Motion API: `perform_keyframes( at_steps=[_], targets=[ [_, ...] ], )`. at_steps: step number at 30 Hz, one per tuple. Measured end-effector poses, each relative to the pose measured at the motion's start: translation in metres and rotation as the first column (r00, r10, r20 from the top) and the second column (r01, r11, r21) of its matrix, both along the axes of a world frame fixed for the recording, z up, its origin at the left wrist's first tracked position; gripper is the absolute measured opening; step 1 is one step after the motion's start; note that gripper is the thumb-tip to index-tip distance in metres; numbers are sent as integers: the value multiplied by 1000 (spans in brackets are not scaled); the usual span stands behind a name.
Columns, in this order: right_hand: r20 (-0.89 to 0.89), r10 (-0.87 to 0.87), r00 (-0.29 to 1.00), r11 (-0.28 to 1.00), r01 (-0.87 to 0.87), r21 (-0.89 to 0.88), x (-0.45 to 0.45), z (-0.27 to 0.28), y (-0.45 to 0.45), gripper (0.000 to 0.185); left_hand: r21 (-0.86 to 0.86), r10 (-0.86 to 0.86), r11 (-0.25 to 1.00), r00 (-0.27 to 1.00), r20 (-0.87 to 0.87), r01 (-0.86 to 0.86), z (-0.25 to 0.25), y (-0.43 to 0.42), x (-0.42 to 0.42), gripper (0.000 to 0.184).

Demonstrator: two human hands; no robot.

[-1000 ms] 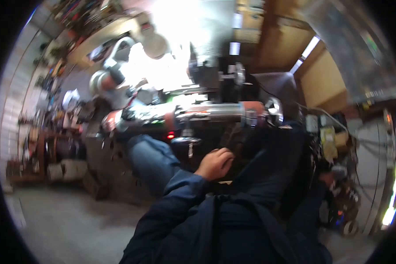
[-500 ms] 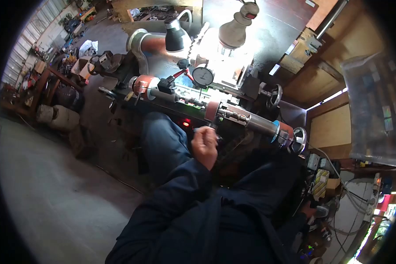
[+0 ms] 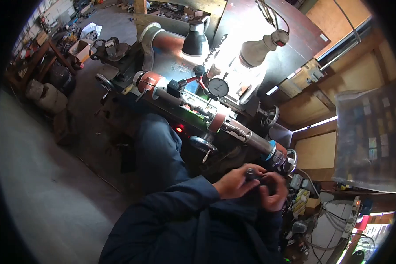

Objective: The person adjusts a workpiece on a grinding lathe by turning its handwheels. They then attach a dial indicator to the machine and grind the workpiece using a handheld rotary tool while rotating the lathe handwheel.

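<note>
My left hand is closed around a small dark object with a shiny round end, its kind unclear. My right hand is curled beside it, its fingertips meeting the object or the left fingers; blur hides which. Beyond my hands lies a bench machine with a long shaft held between two reddish end supports. A dial gauge on a red-jointed arm stands above the shaft. Below the shaft is a handwheel with a crank handle, apart from both hands.
Two lamps light the machine. At the shaft's right end is another handwheel. Boxes and cables crowd the right side. A plastic sheet hangs at far right. Gas cylinders stand at left.
My left hand has left the lower handwheel's handle and moved right. My right hand has come up from the lower right to meet it. The view has shifted and turned slightly.
</note>
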State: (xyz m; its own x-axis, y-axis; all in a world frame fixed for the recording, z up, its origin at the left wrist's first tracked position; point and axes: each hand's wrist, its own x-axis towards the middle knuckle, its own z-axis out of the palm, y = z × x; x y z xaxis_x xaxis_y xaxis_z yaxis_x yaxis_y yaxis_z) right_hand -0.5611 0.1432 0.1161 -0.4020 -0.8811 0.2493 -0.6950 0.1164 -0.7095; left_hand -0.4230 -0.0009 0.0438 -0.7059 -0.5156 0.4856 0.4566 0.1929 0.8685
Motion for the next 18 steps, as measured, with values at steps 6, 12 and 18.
perform_keyframes(
  at_steps=[6, 12, 18],
  targets=[
    [-367, -496, 787, 868, 446, -217, -92, -59, -11, 51, 322, 530, 847, 698, -481, -422, 10, -74, 19, 37],
    [-271, -392, 879, 918, 391, -60, -117, -24, -30, 46, 329, 825, 552, 446, -346, -766, 30, -143, 52, 48],
    [-79, -643, 762, 766, 642, -42, -180, -25, -71, 46, 367, 858, 514, 473, -201, -776, 4, -151, 64, 57]
  ],
)
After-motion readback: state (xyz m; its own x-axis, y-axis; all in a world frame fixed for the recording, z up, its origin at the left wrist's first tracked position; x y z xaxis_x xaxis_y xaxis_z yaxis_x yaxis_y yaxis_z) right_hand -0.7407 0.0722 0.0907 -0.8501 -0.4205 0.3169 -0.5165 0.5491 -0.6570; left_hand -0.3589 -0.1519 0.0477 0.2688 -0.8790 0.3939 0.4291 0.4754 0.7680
